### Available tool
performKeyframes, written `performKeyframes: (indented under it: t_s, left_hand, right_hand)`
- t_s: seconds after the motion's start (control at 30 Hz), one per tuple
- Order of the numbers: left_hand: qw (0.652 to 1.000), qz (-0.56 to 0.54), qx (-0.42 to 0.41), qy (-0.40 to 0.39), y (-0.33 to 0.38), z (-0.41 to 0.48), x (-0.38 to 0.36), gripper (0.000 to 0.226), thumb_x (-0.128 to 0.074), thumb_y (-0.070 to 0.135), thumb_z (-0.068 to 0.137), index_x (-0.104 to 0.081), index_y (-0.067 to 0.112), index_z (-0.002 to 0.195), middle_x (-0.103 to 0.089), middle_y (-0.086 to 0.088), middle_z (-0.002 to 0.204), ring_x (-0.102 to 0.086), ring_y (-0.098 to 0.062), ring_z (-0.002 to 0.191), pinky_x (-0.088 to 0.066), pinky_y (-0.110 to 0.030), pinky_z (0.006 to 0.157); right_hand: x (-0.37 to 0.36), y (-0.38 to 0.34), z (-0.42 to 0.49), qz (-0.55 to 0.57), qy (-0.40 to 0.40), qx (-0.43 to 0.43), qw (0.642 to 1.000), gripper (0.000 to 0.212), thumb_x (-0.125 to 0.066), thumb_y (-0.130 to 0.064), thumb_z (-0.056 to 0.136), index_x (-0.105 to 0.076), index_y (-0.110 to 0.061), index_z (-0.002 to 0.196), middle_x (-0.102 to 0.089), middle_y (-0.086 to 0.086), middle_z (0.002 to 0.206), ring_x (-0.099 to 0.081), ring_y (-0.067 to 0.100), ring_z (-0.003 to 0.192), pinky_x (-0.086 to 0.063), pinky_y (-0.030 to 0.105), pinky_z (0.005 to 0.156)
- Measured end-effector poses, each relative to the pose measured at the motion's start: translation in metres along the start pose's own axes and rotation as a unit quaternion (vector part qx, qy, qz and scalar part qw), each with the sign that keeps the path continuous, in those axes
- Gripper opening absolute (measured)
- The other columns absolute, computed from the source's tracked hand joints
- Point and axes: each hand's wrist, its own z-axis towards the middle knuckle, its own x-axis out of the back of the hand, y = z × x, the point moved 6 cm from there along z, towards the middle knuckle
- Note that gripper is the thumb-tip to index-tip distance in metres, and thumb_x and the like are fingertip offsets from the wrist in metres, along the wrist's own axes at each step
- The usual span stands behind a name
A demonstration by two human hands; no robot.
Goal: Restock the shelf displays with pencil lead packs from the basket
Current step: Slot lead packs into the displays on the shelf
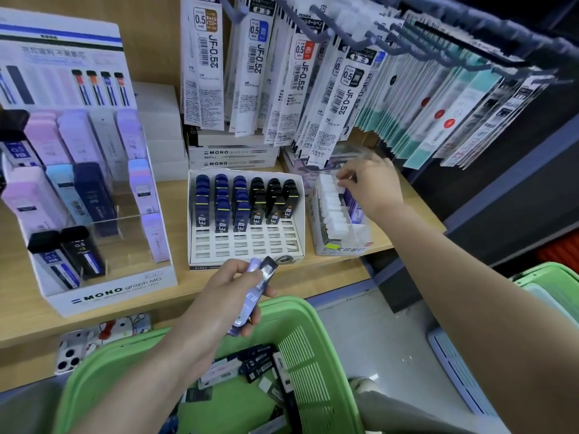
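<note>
My left hand [232, 296] grips a few pencil lead packs [255, 291], purple and black, above the green basket [313, 349]. More packs [250, 366] lie loose in the basket's bottom. My right hand [372, 183] pinches a white-capped pack [340, 183] at the back of a small display box [338, 242] on the wooden shelf. That box holds a row of white-capped packs. To its left stands a white slotted tray [244, 245] with blue and black packs in its rear rows and bare front slots.
A tall MONO graph MG display [103, 289] with pastel and dark lead cases stands at the left. Pen refill packets [313, 73] hang on hooks above the shelf. A second green basket [554, 283] sits at the right. Phone cases [94, 343] lie on the lower shelf.
</note>
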Motion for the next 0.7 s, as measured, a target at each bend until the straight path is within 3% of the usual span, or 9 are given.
performKeyframes:
  t_s: [0.13,0.23,0.33,0.47,0.6,0.63,0.7]
  left_hand:
    - [1.0,-0.01,-0.018,0.008,0.002,0.0,0.0,0.016,-0.049,0.024,0.097,-0.052,0.01,0.103,-0.073,-0.003,0.081,-0.045,-0.013,0.041,-0.032,-0.021,0.036]
    - [0.999,-0.032,-0.022,0.017,0.004,0.001,0.0,0.017,-0.047,0.023,0.098,-0.051,0.008,0.104,-0.071,-0.006,0.078,-0.039,-0.011,0.037,-0.027,-0.019,0.035]
    - [0.997,-0.072,-0.016,0.022,0.005,0.001,0.001,0.016,-0.039,0.017,0.101,-0.05,0.006,0.106,-0.069,-0.008,0.074,-0.036,-0.01,0.034,-0.023,-0.016,0.034]
    - [0.996,-0.081,-0.032,0.024,0.008,-0.002,0.003,0.015,-0.038,0.013,0.1,-0.05,0.007,0.108,-0.069,-0.005,0.072,-0.037,-0.01,0.037,-0.024,-0.016,0.033]
    - [0.997,-0.044,-0.06,0.013,0.013,-0.011,0.003,0.01,-0.048,0.017,0.097,-0.054,0.013,0.104,-0.069,-0.003,0.074,-0.04,-0.01,0.043,-0.027,-0.017,0.035]
    - [0.997,-0.033,-0.068,0.014,0.015,-0.013,0.004,0.01,-0.051,0.019,0.096,-0.055,0.015,0.104,-0.067,-0.001,0.066,-0.039,-0.01,0.044,-0.028,-0.018,0.037]
    - [0.996,-0.011,-0.087,0.015,0.017,-0.018,0.006,0.013,-0.056,0.023,0.093,-0.056,0.018,0.105,-0.058,0.008,0.051,-0.039,-0.009,0.045,-0.03,-0.018,0.041]
  right_hand:
    - [0.006,-0.003,-0.009,-0.004,0.039,0.011,0.999,0.021,-0.053,-0.013,0.093,-0.064,-0.016,0.111,-0.066,0.002,0.112,-0.05,0.023,0.113,-0.031,0.033,0.092]
    - [0.023,-0.014,-0.028,0.062,0.112,-0.015,0.992,0.025,-0.049,-0.007,0.092,-0.059,-0.014,0.114,-0.062,0.005,0.115,-0.051,0.024,0.109,-0.035,0.035,0.09]
    - [0.04,-0.037,-0.058,0.168,0.157,-0.015,0.973,0.023,-0.05,-0.007,0.091,-0.054,-0.012,0.113,-0.055,0.0,0.105,-0.052,0.017,0.093,-0.04,0.031,0.082]
    - [0.03,-0.078,-0.093,0.351,0.027,-0.029,0.935,0.018,-0.049,-0.022,0.096,-0.054,-0.019,0.113,-0.05,-0.02,0.087,-0.049,-0.004,0.07,-0.038,0.017,0.065]
    - [0.016,-0.115,-0.118,0.4,-0.151,0.012,0.904,0.022,-0.051,-0.028,0.095,-0.058,-0.018,0.113,-0.055,-0.014,0.092,-0.051,-0.007,0.067,-0.039,0.006,0.061]
    - [0.013,-0.121,-0.122,0.418,-0.182,0.009,0.89,0.02,-0.055,-0.027,0.094,-0.06,-0.016,0.109,-0.058,-0.01,0.091,-0.056,-0.004,0.068,-0.042,0.006,0.062]
    - [0.01,-0.124,-0.128,0.468,-0.2,-0.02,0.861,0.012,-0.061,-0.022,0.09,-0.062,-0.016,0.1,-0.063,-0.001,0.089,-0.066,0.013,0.071,-0.055,0.022,0.067]
